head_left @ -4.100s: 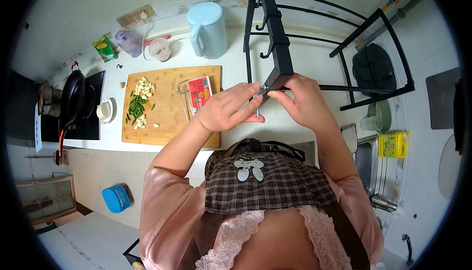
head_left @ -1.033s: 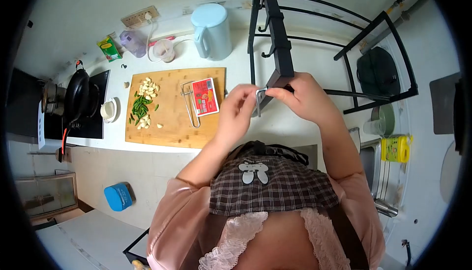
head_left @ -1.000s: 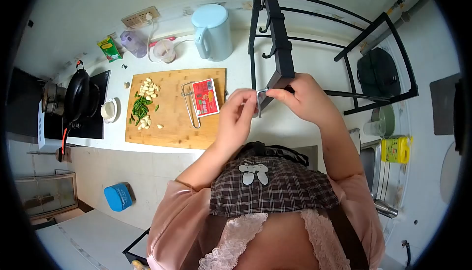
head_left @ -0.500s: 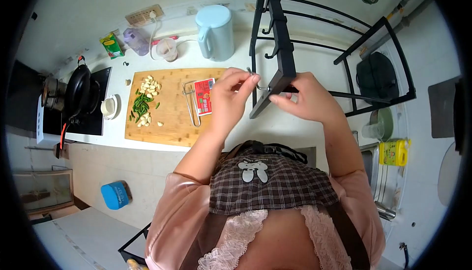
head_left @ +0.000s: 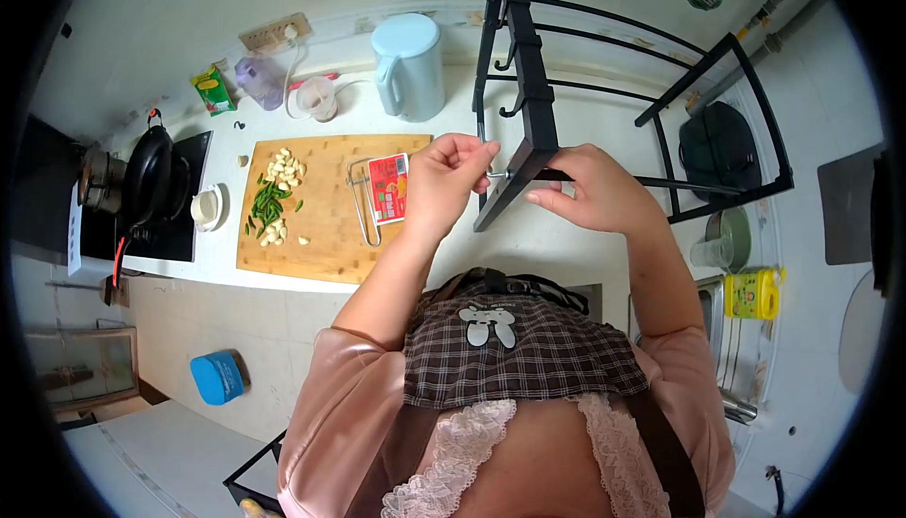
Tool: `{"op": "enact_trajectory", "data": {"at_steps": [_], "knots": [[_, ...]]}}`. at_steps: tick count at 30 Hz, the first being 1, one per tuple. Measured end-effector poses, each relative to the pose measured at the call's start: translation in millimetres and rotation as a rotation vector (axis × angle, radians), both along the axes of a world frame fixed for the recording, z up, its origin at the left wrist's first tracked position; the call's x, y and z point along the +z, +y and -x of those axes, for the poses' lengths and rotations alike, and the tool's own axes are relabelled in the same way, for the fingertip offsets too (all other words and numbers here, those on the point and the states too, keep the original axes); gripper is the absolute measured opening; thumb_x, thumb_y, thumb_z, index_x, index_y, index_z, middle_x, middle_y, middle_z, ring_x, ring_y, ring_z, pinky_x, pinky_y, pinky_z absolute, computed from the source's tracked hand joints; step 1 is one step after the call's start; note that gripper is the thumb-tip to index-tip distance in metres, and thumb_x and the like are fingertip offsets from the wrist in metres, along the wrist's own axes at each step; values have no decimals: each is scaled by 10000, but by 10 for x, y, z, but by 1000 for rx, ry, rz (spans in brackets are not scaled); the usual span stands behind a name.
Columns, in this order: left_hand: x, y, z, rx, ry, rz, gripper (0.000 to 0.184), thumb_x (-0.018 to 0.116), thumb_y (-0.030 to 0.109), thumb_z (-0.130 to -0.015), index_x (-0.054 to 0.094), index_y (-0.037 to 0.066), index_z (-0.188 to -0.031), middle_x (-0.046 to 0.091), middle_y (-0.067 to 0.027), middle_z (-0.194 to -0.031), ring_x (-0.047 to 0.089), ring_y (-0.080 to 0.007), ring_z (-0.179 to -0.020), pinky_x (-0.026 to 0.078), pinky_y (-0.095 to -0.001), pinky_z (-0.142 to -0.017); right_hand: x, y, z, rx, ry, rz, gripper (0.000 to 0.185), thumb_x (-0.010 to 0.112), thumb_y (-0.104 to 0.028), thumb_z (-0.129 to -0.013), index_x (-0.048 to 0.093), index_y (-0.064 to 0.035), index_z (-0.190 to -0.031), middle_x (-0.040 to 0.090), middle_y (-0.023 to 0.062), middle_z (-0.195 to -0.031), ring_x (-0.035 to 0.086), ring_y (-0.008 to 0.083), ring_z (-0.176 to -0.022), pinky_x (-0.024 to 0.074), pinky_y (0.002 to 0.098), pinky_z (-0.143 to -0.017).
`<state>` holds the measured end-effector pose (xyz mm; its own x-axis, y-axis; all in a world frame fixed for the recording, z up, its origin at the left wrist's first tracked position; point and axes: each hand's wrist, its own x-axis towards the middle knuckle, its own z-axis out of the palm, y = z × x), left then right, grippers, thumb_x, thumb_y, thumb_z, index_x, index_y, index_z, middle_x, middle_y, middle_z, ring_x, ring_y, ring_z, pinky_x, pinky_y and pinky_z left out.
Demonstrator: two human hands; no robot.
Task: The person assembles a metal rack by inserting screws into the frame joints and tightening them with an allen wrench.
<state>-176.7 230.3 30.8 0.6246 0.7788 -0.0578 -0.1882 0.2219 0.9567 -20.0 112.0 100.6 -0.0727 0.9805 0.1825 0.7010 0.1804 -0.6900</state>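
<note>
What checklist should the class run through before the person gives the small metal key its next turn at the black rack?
1. Key pinched in the left hand: ok.
2. Key tip seated in the fastener: cannot tell, too small to see.
3. Right hand at the rack, beside the joint: ok, though some fingers are hidden.
4. Joint tight: cannot tell by sight.
5. Cutting board apart from the rack: ok.
6. Food put away: not ok, garlic cloves and green chilies lie on the board.
</note>
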Motion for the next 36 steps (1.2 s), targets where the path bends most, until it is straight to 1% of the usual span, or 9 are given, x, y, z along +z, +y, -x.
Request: {"op": "enact_trajectory", "data": {"at_steps": [6, 9, 15, 18, 20, 27, 30, 32, 36], "knots": [[168, -37, 6, 44, 50, -51, 167, 706, 134, -828, 578, 30, -807, 559, 15, -606, 503, -46, -492, 395, -174, -459, -5, 25, 13, -45, -5, 107, 208, 621, -177, -825, 626, 2, -931, 618, 163, -705, 563, 297, -579, 446, 346, -564], [139, -7, -8, -51, 34, -28, 171, 710, 135, -824, 574, 30, -823, 566, 9, -618, 506, -49, -487, 400, -183, -453, -46, 17, 9, -61, -1, 110, 203, 620, -180, -830, 627, 4, -916, 604, 158, -673, 548, 297, -558, 434, 346, -550], [68, -18, -23, -42, -52, 154, 180, 686, 110, -839, 579, -7, -924, 593, -21, -671, 525, -73, -490, 421, -197, -454, 7, 11, 19, -66, -2, 128, 205, 618, -185, -840, 628, 4, -918, 590, 164, -659, 532, 298, -537, 420, 352, -535], [4, -30, -26, -60, -120, 45, 229, 654, 118, -867, 592, -32, -1029, 593, -29, -689, 543, -78, -525, 445, -199, -480, 8, 5, 11, -59, -32, 139, 195, 610, -174, -847, 629, 3, -926, 589, 167, -660, 530, 306, -535, 420, 354, -534], [-37, -42, -38, -9, -4, -133, 278, 606, 161, -907, 596, -28, -1110, 595, -42, -732, 576, -85, -598, 480, -208, -550, 1, 5, -2, -57, -57, 141, 190, 605, -168, -851, 629, 3, -930, 590, 170, -660, 529, 313, -534, 420, 357, -533], [-134, -56, 103, -56, 18, -301, 268, 542, 188, -944, 628, -31, -1071, 599, -53, -805, 612, -118, -706, 498, -238, -656, -53, 14, -62, 21, -110, -15, 185, 583, -129, -844, 625, 9, -959, 626, 193, -807, 582, 362, -724, 460, 402, -640], [-147, -53, 183, -85, 61, -521, 228, 546, 142, -929, 633, -27, -1054, 602, -71, -821, 608, -144, -718, 487, -255, -655, -72, 14, -62, 13, -180, -37, 189, 580, -127, -838, 624, 11, -959, 629, 194, -829, 586, 370, -773, 467, 418, -669], [-228, -85, 222, 12, 52, -884, 191, 563, 85, -901, 630, -23, -1044, 597, -90, -828, 595, -157, -733, 471, -260, -673, -77, 17, -61, 12, -193, -50, 191, 581, -130, -835, 625, 11, -956, 630, 194, -828, 587, 372, -780, 469, 423, -675], [-183, -301, 345, -48, 180, -674, 172, 592, 16, -869, 620, -25, -1033, 587, -73, -842, 576, -149, -759, 461, -251, -712, -89, 17, -49, -15, -176, -43, 195, 581, -135, -834, 627, 10, -957, 633, 192, -840, 584, 380, -770, 468, 426, -674]]}}
